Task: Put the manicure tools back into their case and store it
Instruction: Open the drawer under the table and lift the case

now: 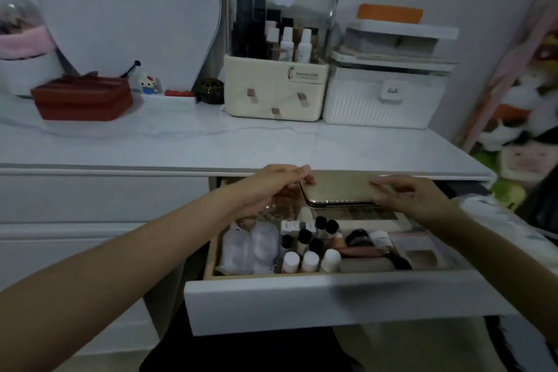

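Dresser top and an open drawer full of cosmetics

On the dresser (211, 145) stand a red box (81, 101), a small cat figurine (148, 81), a cream organizer (276, 90) with a clear domed lid over bottles (294, 45), and a white ribbed box (383, 100) just beside it; the drawer (332, 299) holds white-capped bottles (309, 261), black-capped bottles (326, 225) and cotton pads (250, 248).

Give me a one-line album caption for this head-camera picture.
Both hands, left and right, hold the closed gold case over the open drawer.
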